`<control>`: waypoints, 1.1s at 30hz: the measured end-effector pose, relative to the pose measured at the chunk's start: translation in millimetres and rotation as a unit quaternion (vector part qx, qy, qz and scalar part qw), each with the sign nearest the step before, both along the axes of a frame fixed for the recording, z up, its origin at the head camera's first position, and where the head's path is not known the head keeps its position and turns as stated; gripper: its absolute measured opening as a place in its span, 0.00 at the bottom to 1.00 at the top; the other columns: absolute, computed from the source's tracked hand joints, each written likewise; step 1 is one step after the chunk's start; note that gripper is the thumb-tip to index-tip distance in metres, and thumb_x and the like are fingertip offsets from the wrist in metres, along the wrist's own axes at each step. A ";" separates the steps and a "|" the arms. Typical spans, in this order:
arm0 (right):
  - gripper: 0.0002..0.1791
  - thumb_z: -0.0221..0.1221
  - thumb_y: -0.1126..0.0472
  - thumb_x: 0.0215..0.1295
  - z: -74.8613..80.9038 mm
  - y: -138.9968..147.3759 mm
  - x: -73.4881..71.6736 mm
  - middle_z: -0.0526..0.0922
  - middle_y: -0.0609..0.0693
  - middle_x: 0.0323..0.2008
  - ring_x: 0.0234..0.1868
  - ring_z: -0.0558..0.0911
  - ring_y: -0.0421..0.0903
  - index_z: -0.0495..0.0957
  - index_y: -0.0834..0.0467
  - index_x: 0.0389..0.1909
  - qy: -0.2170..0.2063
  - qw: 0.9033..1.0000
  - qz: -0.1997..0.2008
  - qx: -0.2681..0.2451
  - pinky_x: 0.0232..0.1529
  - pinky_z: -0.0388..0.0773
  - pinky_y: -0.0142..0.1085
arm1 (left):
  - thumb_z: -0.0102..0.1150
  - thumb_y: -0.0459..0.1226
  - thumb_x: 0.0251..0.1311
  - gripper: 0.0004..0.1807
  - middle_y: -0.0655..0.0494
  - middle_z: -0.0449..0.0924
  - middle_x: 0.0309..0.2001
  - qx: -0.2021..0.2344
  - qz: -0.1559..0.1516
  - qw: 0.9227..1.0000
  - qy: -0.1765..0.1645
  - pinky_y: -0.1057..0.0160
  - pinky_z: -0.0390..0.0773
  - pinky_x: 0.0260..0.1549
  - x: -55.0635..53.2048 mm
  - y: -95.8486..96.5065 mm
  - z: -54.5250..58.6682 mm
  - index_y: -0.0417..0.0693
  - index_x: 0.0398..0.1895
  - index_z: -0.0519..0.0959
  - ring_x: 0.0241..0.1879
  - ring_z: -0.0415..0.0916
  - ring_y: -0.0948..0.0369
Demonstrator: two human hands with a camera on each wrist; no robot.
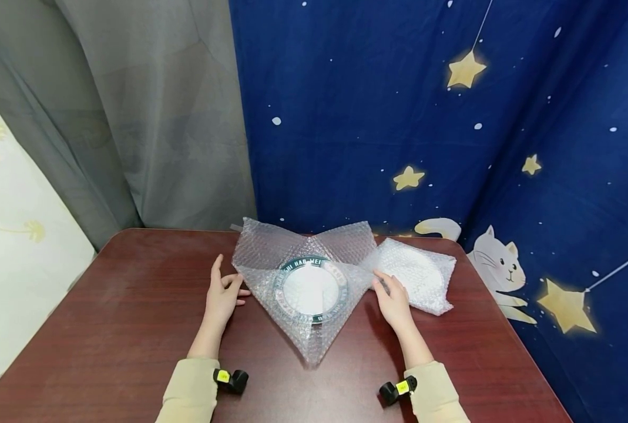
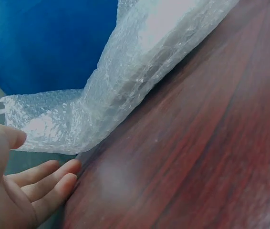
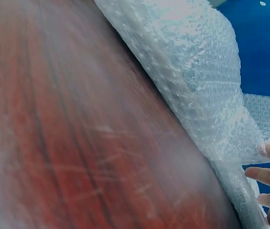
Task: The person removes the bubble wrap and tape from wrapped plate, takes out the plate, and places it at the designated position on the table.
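Note:
A round plate (image 1: pixel 311 289) with a dark green lettered rim and a white middle lies in a sheet of bubble wrap (image 1: pixel 345 241) on the table. The wrap's lower part folds over the plate to a point facing me; two corners stand up behind. My left hand (image 1: pixel 222 296) is beside the wrap's left corner, fingers loosely spread, holding nothing. In the left wrist view its thumb overlaps the wrap (image 2: pixel 44 124). At the right corner, my right hand (image 1: pixel 394 298) has its fingertips right at the edge of the wrap (image 3: pixel 197 95), fingers fairly straight.
A second bubble-wrapped bundle (image 1: pixel 425 276), with a white round thing inside, lies at the back right, close beside my right hand. The reddish-brown table (image 1: pixel 134 329) ends at the curtains (image 1: pixel 345 117) behind. Each wrist carries a small black camera (image 1: pixel 398 389).

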State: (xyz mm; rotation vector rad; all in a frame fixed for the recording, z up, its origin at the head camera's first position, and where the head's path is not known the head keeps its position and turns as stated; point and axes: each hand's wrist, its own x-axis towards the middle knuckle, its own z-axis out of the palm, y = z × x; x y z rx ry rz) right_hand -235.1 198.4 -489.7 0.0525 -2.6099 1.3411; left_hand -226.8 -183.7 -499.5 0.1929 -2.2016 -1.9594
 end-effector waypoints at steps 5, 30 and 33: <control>0.22 0.45 0.53 0.75 1.4 5.6 -2.0 0.75 0.63 0.57 0.69 0.55 0.65 0.74 0.62 0.60 0.002 1.000 -0.004 -0.004 0.67 0.42 0.60 | 0.47 0.37 0.72 0.35 0.39 0.72 0.54 -0.029 -0.007 0.999 0.021 0.60 0.82 0.28 0.0 -4.6 1.0 0.69 0.75 0.47 0.38 0.81 0.48; 0.23 0.41 0.58 0.77 6.7 26.2 -4.9 0.78 0.64 0.52 0.58 0.72 0.57 0.80 0.68 0.47 0.031 1.000 0.001 0.005 0.61 0.64 0.48 | 0.40 0.48 0.74 0.27 0.35 0.71 0.58 -0.109 -0.032 0.993 -0.013 0.64 0.81 0.35 -8.0 -15.6 2.7 0.39 0.67 0.66 0.53 0.73 0.45; 0.23 0.41 0.57 0.76 7.1 27.5 -5.2 0.78 0.64 0.53 0.59 0.72 0.57 0.81 0.69 0.46 0.027 1.000 0.000 0.003 0.62 0.63 0.47 | 0.39 0.48 0.74 0.27 0.35 0.71 0.58 -0.114 -0.024 0.993 -0.014 0.64 0.81 0.35 -7.5 -17.9 2.4 0.37 0.64 0.68 0.53 0.73 0.45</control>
